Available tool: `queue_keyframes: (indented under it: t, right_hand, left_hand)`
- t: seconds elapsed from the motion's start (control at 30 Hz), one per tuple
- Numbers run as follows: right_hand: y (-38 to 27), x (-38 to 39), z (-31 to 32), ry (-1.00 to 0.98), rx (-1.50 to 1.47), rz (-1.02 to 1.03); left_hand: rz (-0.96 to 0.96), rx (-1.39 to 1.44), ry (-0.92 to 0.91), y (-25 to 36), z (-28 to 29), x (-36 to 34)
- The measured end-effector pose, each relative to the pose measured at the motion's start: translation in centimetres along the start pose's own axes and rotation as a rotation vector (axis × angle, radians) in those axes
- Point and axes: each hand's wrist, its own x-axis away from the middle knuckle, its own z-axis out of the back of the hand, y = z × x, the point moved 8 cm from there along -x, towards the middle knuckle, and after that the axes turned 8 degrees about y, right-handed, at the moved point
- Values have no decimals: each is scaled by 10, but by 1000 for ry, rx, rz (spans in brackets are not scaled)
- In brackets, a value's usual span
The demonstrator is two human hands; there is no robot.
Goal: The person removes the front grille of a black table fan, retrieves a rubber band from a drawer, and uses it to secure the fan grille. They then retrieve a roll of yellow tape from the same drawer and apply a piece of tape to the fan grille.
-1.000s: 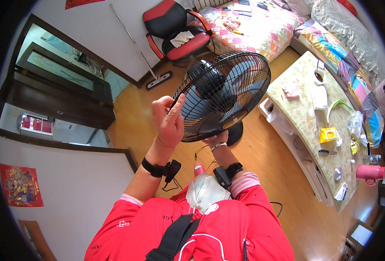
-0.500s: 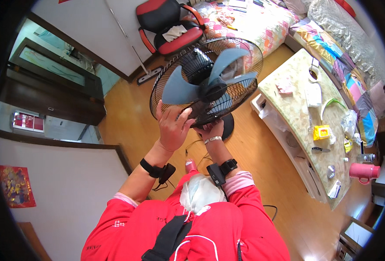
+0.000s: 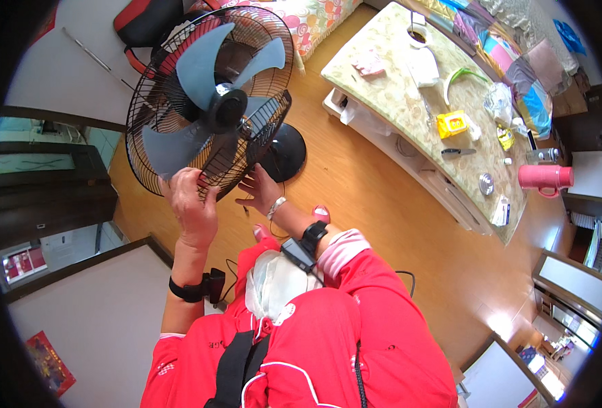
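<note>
A standing fan with blue-grey blades faces me, its black wire guard around them. My left hand is at the lower rim of the guard, fingers bent and pressed on the wires. Just right of it, my right hand has its fingers spread beside the guard's lower edge; whether a fingertip touches the wires I cannot tell. The fan's round black base rests on the wooden floor behind the guard. A denser wire section covers the lower right of the blades.
On the right, a marble-patterned table holds a yellow packet, a knife, a pink thermos and green leaves. A red and black chair stands behind the fan. A cable lies on the floor.
The view has turned, and the fan now appears further left and more face-on. My right hand has come out from beneath the guard with fingers spread. My left hand stays at the rim.
</note>
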Motion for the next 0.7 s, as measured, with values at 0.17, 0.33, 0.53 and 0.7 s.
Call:
queue_keyframes:
  t: [0.17,0.33,0.53,0.7]
  right_hand:
    - [-44,37,106,-29,384,-92]
    - [-132,137,294,504,316,276]
    - [-107,311,427,700,-104,490]
    - [-58,357,488,926,-85,412]
  left_hand:
    - [-37,166,-140,8,10,26]
    - [-210,366,-270,30,20,63]
    - [-135,505,-325,40,14,107]
    - [-12,590,-380,65,-14,155]
